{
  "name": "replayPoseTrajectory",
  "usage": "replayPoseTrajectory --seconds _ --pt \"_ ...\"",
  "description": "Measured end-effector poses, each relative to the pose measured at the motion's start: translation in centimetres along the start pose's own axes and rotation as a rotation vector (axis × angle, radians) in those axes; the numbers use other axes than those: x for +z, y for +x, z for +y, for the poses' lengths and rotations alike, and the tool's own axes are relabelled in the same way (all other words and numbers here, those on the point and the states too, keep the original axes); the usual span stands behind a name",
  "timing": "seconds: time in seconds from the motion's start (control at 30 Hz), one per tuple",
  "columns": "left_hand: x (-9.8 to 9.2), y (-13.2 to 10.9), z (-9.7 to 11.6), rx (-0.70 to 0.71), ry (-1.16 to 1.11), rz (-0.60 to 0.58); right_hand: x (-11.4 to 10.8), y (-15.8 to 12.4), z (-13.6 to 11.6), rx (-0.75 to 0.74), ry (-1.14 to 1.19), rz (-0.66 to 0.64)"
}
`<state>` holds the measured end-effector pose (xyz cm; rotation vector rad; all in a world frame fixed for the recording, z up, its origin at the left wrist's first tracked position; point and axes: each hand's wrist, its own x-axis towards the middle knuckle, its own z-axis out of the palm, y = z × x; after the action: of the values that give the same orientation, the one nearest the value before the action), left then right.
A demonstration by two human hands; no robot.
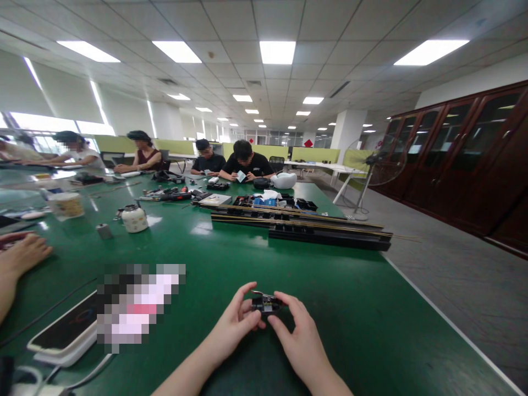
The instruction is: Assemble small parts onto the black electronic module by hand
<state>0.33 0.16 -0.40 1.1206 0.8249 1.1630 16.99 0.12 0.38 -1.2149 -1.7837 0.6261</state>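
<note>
Small black housing [267,307]: we see it between both hands, over the near part of the green surface [355,308], its inner parts exposed on top; whether it touches the surface we cannot tell.
Left hand [240,317]: curled nearly closed, thumb on the near side and fingers round the left end of the housing.
Right hand [293,320]: part closed in a loose pinch, forefinger and thumb at the right end, the other fingers mostly hidden from us.
Weight and shell: we judge it light, since fingertips alone carry it, and stiff, probably hard plastic; the smooth outside may slip a little under dry fingers.
Metal strip [262,293]: it stands along the far edge, thin and shiny; we take it to be springy and easily bent, so we would not grip there.
Best hold: we favour the solid outer walls at the two ends, clear of the exposed middle, which looks the most fragile.
Writing on the housing: none that we can read.
White jar [134,219]: dark print on its side, too small for us to make out.
Phone [68,324]: a faint coloured ring on the dark screen, no legible brand.
</note>
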Motion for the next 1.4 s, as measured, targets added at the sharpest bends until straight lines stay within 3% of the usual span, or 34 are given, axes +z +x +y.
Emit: replayPoseTrajectory --seconds 0.3,0.87,1.13,1.4 --pt "-0.1 0.3 -0.5 0.024 -0.038 -0.085 0.0 0.2 -0.3 -0.07 -0.047 -0.027" --pt "-0.1 0.0 -0.4 0.013 -0.073 -0.127 0.2 0.2 -0.1 -0.021 -0.018 -0.046" --pt "0.2 0.1 0.0 -0.01 0.013 -0.047 -0.3 0.2 0.0 -0.042 -0.043 0.092" --pt "-0.1 0.2 -0.1 0.004 0.033 -0.044 -0.7 0.6 0.9 0.113 -0.068 0.309"
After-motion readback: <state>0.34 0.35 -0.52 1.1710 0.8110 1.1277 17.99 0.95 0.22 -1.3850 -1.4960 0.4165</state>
